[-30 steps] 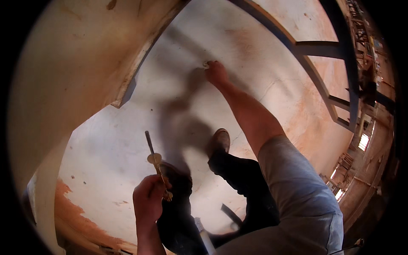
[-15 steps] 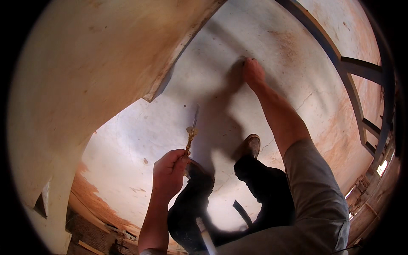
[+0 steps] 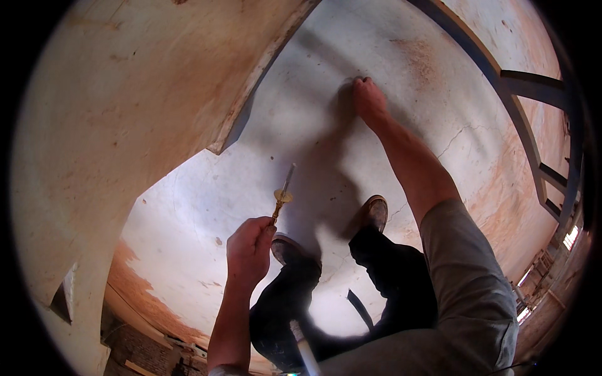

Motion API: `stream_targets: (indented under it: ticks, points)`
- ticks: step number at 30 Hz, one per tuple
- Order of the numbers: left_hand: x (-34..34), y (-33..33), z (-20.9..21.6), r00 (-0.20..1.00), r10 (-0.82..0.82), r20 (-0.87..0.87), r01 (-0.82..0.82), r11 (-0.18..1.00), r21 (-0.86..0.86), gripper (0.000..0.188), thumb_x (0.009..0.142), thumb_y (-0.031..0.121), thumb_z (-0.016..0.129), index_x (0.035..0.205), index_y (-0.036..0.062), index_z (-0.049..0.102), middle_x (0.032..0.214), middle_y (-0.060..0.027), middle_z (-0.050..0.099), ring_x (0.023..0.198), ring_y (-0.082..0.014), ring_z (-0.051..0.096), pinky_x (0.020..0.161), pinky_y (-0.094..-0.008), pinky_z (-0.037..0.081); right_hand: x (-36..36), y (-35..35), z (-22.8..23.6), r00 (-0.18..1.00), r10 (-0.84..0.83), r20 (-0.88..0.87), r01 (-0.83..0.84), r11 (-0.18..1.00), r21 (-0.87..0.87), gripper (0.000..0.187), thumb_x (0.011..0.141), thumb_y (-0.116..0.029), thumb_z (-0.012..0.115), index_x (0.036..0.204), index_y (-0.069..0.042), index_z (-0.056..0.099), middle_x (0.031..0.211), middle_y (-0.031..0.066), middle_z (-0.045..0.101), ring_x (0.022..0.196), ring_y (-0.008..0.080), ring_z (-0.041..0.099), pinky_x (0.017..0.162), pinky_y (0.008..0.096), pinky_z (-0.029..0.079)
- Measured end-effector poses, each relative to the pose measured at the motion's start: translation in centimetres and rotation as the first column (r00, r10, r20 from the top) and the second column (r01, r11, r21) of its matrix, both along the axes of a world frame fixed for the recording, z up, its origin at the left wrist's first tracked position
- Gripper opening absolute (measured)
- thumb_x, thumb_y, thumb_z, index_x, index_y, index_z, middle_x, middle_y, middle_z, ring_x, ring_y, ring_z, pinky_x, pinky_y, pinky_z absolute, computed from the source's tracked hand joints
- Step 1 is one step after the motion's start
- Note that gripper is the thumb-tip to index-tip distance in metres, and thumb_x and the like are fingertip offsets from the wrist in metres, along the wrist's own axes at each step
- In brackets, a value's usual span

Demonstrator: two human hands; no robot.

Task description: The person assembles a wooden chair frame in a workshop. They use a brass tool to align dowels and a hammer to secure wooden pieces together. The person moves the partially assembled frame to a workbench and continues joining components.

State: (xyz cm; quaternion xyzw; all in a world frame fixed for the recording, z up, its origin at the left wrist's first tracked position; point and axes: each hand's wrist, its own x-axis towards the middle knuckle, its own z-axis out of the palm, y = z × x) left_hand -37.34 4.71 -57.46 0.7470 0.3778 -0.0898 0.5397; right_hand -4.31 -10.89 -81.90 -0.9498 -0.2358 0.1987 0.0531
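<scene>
My left hand (image 3: 249, 250) is closed around the lower end of a thin brass-coloured stem with a round disc and a pale rod (image 3: 282, 197). The rod points up and away from me. Stretched far forward, my right hand (image 3: 369, 97) has its fingers curled together close beside the pale, stained surface (image 3: 251, 182). What it holds, if anything, is hidden from this view. A dark shadow of the arm falls just left of that hand.
A large pale slab with a raised edge (image 3: 216, 145) fills the left. On the right stands a dark ladder-like frame (image 3: 533, 93). My shoes (image 3: 376, 213) are below the hands. A white cylinder (image 3: 305, 352) and a dark strip (image 3: 359, 309) lie near my legs.
My right hand has shifted slightly up and left. The brass-coloured stem has tilted a little, its rod tip lower and further right. The view has turned slightly.
</scene>
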Motion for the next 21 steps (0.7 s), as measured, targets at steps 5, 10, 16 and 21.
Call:
stream_targets:
  ticks: [5, 10, 16, 21]
  points:
    - [1.0, -0.1, 1.4, 0.996, -0.023, -0.084, 0.022, 1.000, -0.010, 0.010, 0.087, 0.004, 0.061, 0.097, 0.0008, 0.062, 0.080, -0.0104, 0.062, 0.067, -0.0214, 0.059, 0.063, -0.0305, 0.047, -0.2, -1.6, -1.0, 0.991, 0.013, -0.132, -0.018, 0.999, -0.034, 0.023, 0.089, -0.013, 0.045, 0.100, 0.002, 0.058, 0.095, 0.0236, 0.064, 0.086, 0.0399, 0.063, 0.077, 0.0470, 0.052]
    - [1.6, -1.2, 5.7, 0.996, -0.039, -0.083, 0.036, 0.999, -0.037, 0.010, 0.088, 0.006, 0.061, 0.097, 0.0022, 0.063, 0.083, -0.0114, 0.063, 0.069, -0.0242, 0.060, 0.064, -0.0321, 0.048, -5.3, -2.7, 6.0, 0.653, -0.321, -0.686, 0.584, 0.790, 0.185, 0.018, 0.092, -0.011, 0.045, 0.098, 0.002, 0.056, 0.077, 0.0167, 0.064, 0.062, 0.0250, 0.064, 0.054, 0.0372, 0.053]
    - [1.5, -3.0, 14.4, 0.997, -0.073, -0.030, 0.072, 0.996, -0.053, 0.010, 0.089, 0.009, 0.060, 0.096, 0.0027, 0.064, 0.081, -0.0128, 0.063, 0.070, -0.0277, 0.061, 0.064, -0.0328, 0.048, -12.3, -5.5, 23.6, 0.305, -0.185, -0.934, 0.795, 0.590, 0.142, 0.012, 0.093, -0.007, 0.046, 0.102, -0.001, 0.052, 0.075, 0.0104, 0.060, 0.052, 0.0170, 0.057, 0.046, 0.0312, 0.049]
    - [-0.5, -4.6, 24.5, 0.997, -0.070, -0.010, 0.070, 0.996, -0.061, 0.011, 0.089, 0.012, 0.062, 0.095, 0.0029, 0.064, 0.078, -0.0134, 0.062, 0.068, -0.0294, 0.061, 0.063, -0.0341, 0.048, -16.5, -7.5, 39.0, -0.053, -0.124, -0.991, 0.939, 0.332, -0.092, 0.012, 0.095, -0.003, 0.048, 0.106, -0.003, 0.054, 0.085, 0.0119, 0.063, 0.063, 0.0199, 0.062, 0.057, 0.0331, 0.055]
